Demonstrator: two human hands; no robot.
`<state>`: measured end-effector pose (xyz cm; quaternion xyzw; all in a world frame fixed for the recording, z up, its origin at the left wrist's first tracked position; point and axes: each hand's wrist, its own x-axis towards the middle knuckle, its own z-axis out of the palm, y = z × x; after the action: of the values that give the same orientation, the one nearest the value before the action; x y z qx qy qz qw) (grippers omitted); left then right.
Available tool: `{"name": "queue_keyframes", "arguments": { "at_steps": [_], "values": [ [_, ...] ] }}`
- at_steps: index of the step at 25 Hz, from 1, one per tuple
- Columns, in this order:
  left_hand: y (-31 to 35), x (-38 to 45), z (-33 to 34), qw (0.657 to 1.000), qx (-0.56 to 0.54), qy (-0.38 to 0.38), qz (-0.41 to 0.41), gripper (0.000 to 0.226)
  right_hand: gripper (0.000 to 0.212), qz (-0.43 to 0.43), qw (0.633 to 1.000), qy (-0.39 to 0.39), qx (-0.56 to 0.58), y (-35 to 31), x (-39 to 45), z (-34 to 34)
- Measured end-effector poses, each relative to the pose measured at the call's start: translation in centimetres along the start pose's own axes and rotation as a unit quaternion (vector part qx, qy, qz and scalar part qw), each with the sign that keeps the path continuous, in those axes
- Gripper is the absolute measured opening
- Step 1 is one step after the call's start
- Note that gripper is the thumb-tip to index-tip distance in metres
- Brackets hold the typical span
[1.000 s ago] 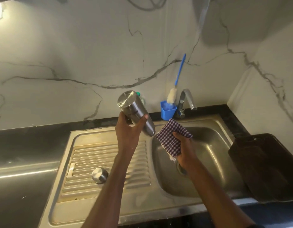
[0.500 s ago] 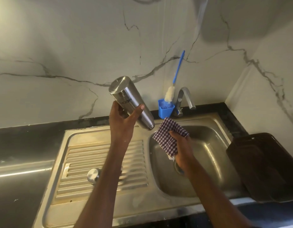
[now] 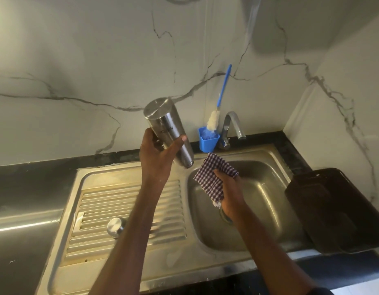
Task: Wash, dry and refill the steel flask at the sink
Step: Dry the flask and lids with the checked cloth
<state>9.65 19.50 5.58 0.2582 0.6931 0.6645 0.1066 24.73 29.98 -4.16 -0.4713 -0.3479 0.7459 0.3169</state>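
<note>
My left hand grips the steel flask around its middle, tilted upside down, its base up to the left and its open mouth down to the right above the sink edge. Just right of the mouth, my right hand holds a folded purple-checked cloth over the sink basin. Cloth and flask are a little apart. The flask's steel lid lies on the ribbed drainboard. The tap stands behind the basin, with no water running.
A blue cup with a blue-handled bottle brush stands left of the tap, close behind the flask's mouth. A dark tray rests on the counter right of the basin. Marble walls close off the back and right.
The flask has risen slightly in my left hand, staying tilted mouth down. The cloth in my right hand stays just below and right of its mouth.
</note>
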Motion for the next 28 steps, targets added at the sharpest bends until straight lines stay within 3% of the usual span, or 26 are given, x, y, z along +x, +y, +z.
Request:
{"name": "queue_keyframes", "arguments": {
  "at_steps": [3, 6, 9, 11, 13, 16, 17, 18, 21, 24, 26, 28],
  "values": [
    [-0.3, -0.2, 0.0, 0.996, -0.066, 0.015, -0.06, 0.049, 0.028, 0.006, 1.0, 0.005, 0.01, -0.4, -1.1, -0.2],
    [-1.4, -0.4, 0.0, 0.98, -0.136, 0.004, -0.146, 0.063, 0.019, -0.03, 0.999, -0.013, 0.015, -2.0, -2.3, 0.3],
    [-1.7, -0.4, -0.1, 0.952, -0.214, -0.015, -0.219, 0.083, 0.027, -0.152, 0.985, -0.073, -0.032, -3.5, -4.6, 1.5],
    [-1.3, -0.9, 0.1, 0.932, -0.251, -0.028, -0.259, 0.082, 0.027, -0.265, 0.951, -0.11, -0.113, -3.7, -6.5, 2.9],
    [-0.5, -1.4, 0.4, 0.9, -0.312, -0.043, -0.301, 0.074, 0.034, -0.367, 0.889, -0.143, -0.233, -2.9, -7.9, 4.1],
    [-0.4, -1.5, 0.0, 0.865, -0.363, -0.071, -0.338, 0.076, 0.056, -0.516, 0.681, -0.164, -0.493, -0.6, -7.8, 4.7],
    [-0.5, -1.6, -0.3, 0.867, -0.36, -0.071, -0.337, 0.077, 0.061, -0.523, 0.642, -0.168, -0.535, -0.1, -7.7, 4.7],
    [-0.8, -1.7, -0.5, 0.872, -0.353, -0.067, -0.332, 0.08, 0.066, -0.516, 0.628, -0.17, -0.557, 0.0, -7.9, 4.8],
    [-1.2, -2.1, -0.6, 0.882, -0.337, -0.089, -0.318, 0.087, 0.075, -0.51, 0.605, -0.16, -0.59, -0.1, -7.9, 5.9],
    [-1.0, -2.2, -1.2, 0.891, -0.333, -0.117, -0.286, 0.061, 0.088, -0.515, 0.576, -0.15, -0.617, -1.1, -6.4, 8.0],
    [-0.5, -2.3, -1.8, 0.909, -0.305, -0.118, -0.257, 0.044, 0.082, -0.508, 0.61, -0.145, -0.591, -1.6, -5.1, 10.2],
    [-0.1, -2.4, -2.1, 0.918, -0.296, -0.125, -0.23, 0.042, 0.079, -0.512, 0.642, -0.124, -0.557, -2.4, -4.4, 12.0]
  ]
}}
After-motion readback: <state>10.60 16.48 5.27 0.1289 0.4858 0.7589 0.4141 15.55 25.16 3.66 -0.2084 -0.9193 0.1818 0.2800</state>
